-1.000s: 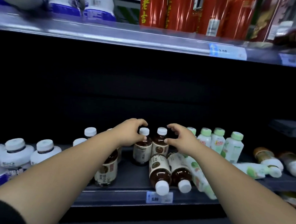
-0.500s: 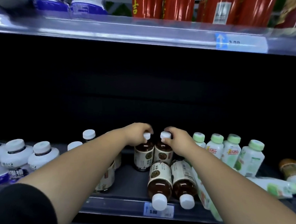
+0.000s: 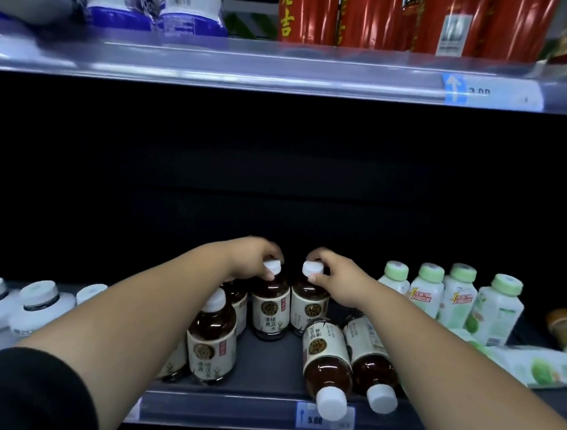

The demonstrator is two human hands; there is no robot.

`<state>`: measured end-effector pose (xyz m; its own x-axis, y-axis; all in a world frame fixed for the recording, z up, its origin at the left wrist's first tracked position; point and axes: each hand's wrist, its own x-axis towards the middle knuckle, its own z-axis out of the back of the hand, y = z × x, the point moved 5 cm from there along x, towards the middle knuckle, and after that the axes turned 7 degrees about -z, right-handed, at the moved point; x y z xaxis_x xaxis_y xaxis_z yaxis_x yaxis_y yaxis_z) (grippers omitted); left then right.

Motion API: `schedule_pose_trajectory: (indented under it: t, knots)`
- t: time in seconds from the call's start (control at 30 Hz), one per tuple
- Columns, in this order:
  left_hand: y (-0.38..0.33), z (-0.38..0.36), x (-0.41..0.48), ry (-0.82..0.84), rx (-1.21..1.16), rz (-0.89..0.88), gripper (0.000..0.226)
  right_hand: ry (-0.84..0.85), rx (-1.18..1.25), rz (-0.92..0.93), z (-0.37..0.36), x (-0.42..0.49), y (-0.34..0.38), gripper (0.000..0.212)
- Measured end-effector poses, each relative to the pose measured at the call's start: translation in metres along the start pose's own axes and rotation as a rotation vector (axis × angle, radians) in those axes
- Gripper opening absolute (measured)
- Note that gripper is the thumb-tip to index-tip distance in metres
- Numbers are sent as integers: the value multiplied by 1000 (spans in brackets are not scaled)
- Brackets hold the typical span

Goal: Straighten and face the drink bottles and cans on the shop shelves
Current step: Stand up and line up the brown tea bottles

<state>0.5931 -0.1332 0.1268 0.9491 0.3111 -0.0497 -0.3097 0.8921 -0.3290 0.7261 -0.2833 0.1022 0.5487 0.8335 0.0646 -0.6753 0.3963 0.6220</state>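
Observation:
Two upright brown tea bottles stand side by side mid-shelf. My left hand (image 3: 253, 257) pinches the white cap of the left brown bottle (image 3: 269, 307). My right hand (image 3: 334, 278) pinches the cap of the right brown bottle (image 3: 305, 309). Another upright brown bottle (image 3: 212, 339) stands nearer the front, beside my left forearm. Two fallen brown bottles (image 3: 325, 358) (image 3: 368, 360) lie on their sides with caps pointing over the shelf's front edge.
Upright green-capped white bottles (image 3: 458, 296) stand to the right; one green bottle (image 3: 537, 364) lies flat. White wide-lid jars (image 3: 37, 304) sit at the left. The price rail (image 3: 324, 417) runs along the front edge. Red bottles (image 3: 368, 18) fill the upper shelf.
Both hands closed down from hovering beside the two upright brown bottles onto their caps. The camera moved closer, so the shelf looks larger.

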Motion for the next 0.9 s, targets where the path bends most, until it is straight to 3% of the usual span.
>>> schedule_pose_trajectory:
  t: [0.3,0.43,0.53,0.67,0.9]
  knots:
    - [-5,-7,-15,-41,-20,-25,49,31,-18,13,-1,-7,8,30]
    - [-20,-7,-24,-135,36,-51,59,46,-60,13,0,-18,6,54]
    - [-48,-7,-41,-289,15,-144,58,-72,-20,33,11,-40,1,70]
    - [-84,-36,-76,-548,-56,-284,53,-266,148,74,20,-96,-16,62]
    - [-111,-137,-122,-760,-396,-21,46,-519,491,16,-29,-196,-73,45]
